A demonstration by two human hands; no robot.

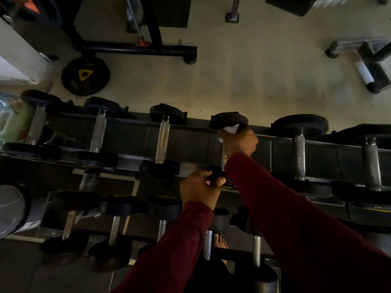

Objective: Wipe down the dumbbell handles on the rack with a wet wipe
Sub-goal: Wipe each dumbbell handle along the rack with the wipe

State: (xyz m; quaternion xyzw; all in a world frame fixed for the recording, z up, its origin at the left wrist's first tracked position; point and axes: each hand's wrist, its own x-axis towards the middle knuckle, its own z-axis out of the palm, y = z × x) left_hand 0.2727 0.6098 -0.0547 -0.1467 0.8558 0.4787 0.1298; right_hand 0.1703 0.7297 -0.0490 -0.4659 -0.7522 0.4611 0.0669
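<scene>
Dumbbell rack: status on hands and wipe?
Right hand grips wet wipe around upper-row dumbbell handle. Left hand holds that dumbbell's near head. Nothing blocking.

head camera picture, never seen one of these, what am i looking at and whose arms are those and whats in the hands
This is one picture from a wide-angle camera worn on a person's head, looking forward and down, so the arms in dark red sleeves are the wearer's own. No robot is involved.

Below them is a black metal dumbbell rack with two tiers of dumbbells: black round ends joined by silver metal handles.

The right hand is wrapped round the handle of one upper-tier dumbbell, with a crumpled white wet wipe showing above its fingers. The handle itself is mostly hidden by the hand.

The left hand grips the near black end of that same dumbbell, seemingly to steady it.

Beyond the rack is a pale floor with a black weight plate with a yellow mark and frames of other gym equipment.
</scene>
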